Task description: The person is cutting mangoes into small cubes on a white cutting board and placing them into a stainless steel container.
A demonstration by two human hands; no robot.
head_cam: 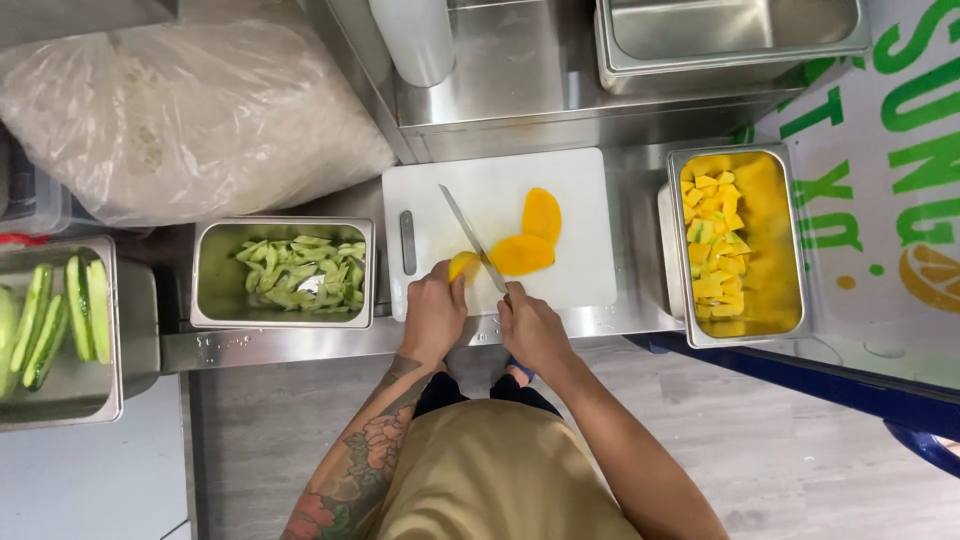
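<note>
White cutting board (560, 190): L fingers (452, 285) gripping mango piece (463, 264), R fingers (512, 300) closed round knife (470, 236)

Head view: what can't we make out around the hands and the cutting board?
- Knife handle: hidden inside the right hand.
- Yellow fruit piece under the left hand: fingers cover most of it, shape unclear.
- Metal pan of green peels: a pale thing among them, too small to identify.
- Tray of green slices: cut off by the left edge.
- Clear bag: contents blurred by the plastic.
- Top-right steel pan: cut off by the top edge.
</note>
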